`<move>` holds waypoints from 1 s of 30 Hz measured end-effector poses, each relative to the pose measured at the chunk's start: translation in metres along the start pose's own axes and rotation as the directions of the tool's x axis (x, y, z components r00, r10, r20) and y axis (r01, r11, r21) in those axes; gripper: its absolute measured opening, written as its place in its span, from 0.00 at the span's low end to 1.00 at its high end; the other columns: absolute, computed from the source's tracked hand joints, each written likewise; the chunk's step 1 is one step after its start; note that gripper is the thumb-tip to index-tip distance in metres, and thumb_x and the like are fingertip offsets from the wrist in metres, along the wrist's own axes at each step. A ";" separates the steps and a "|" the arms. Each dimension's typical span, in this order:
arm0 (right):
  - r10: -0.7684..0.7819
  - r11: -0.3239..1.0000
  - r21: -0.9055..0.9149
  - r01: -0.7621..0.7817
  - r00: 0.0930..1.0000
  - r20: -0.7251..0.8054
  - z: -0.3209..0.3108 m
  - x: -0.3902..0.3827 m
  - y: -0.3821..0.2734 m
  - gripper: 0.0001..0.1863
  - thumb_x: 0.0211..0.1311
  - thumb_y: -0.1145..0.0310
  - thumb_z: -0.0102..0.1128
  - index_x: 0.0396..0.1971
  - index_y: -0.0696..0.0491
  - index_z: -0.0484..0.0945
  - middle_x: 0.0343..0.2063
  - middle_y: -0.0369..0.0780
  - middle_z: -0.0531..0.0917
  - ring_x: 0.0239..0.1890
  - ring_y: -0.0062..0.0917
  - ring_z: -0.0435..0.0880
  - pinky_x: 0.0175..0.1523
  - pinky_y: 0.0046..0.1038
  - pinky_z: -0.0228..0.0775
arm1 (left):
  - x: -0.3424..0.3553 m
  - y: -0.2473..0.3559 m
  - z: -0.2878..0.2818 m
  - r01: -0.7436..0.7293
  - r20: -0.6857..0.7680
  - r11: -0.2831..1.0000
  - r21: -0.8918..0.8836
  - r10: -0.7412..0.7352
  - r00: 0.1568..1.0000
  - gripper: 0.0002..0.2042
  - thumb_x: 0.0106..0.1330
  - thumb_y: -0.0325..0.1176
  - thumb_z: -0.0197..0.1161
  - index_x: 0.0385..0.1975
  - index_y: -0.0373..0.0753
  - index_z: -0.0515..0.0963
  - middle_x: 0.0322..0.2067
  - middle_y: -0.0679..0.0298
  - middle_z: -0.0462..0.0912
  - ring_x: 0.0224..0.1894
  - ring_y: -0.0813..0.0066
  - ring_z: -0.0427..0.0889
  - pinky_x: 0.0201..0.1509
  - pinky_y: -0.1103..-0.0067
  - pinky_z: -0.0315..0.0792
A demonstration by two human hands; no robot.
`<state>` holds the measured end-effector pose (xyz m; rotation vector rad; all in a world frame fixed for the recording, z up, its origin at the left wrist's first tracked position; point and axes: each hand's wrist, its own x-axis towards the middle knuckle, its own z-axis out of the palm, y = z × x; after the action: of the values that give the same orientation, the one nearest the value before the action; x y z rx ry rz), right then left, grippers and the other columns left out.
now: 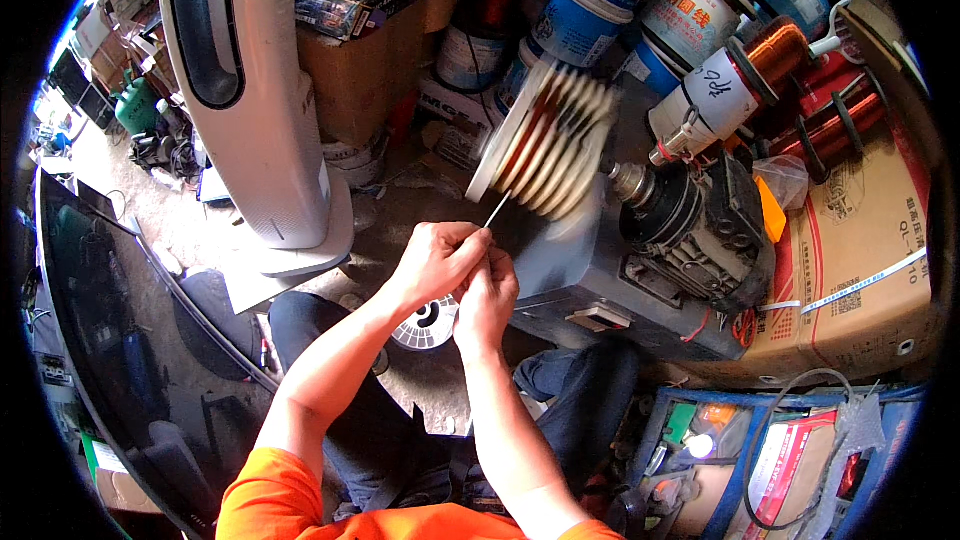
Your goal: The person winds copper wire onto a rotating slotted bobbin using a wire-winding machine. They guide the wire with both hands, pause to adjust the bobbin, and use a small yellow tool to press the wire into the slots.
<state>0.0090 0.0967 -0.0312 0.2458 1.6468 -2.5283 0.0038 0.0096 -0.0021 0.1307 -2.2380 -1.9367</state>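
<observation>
My left hand is closed, with thumb and fingers pinching a thin pale strand. Just below and against it, my right hand is closed too, its fingers curled round the lower part of the strand, which they mostly hide. From my fingers the strand runs up to a ribbed winding former, smeared by motion. Pale discs stand side by side along the former, with reddish-brown wire between some of them. Right of the former is a dark motor with a metal chuck, mounted on a grey metal box.
Wire tubs and spools of copper wire crowd the back right. A tall white appliance stands left, beside a large dark screen. A white slotted disc lies below my hands. At right are a cardboard box and a blue bin.
</observation>
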 end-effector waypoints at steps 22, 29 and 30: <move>-0.065 0.997 -0.048 0.066 0.998 0.014 -0.010 0.008 0.019 0.07 0.67 0.68 0.50 0.36 0.56 0.72 0.23 0.31 0.74 0.20 0.10 0.69 0.21 0.13 0.61 | 0.002 -0.003 0.001 -0.021 -0.016 0.999 0.045 0.022 1.000 0.14 0.65 0.35 0.54 0.28 0.29 0.79 0.16 0.63 0.77 0.21 0.85 0.73 0.24 0.81 0.69; -0.017 0.997 -0.070 0.018 1.000 0.018 -0.009 0.006 0.013 0.10 0.66 0.69 0.51 0.37 0.62 0.74 0.31 0.37 0.79 0.33 0.16 0.75 0.38 0.20 0.68 | 0.002 -0.009 0.001 -0.041 -0.021 0.997 0.058 0.042 0.999 0.14 0.66 0.35 0.54 0.27 0.30 0.79 0.16 0.65 0.76 0.20 0.86 0.72 0.22 0.82 0.66; -0.032 0.997 -0.074 0.033 0.999 0.021 -0.009 0.007 0.014 0.10 0.66 0.69 0.51 0.37 0.62 0.74 0.32 0.37 0.79 0.33 0.17 0.75 0.38 0.20 0.68 | 0.002 -0.009 0.000 -0.035 -0.008 0.998 0.057 0.036 0.999 0.14 0.67 0.35 0.53 0.27 0.30 0.79 0.17 0.68 0.76 0.21 0.88 0.69 0.22 0.83 0.65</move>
<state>0.0051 0.0991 -0.0488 0.1876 1.7476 -2.4777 0.0011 0.0083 -0.0107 0.1064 -2.2740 -1.8520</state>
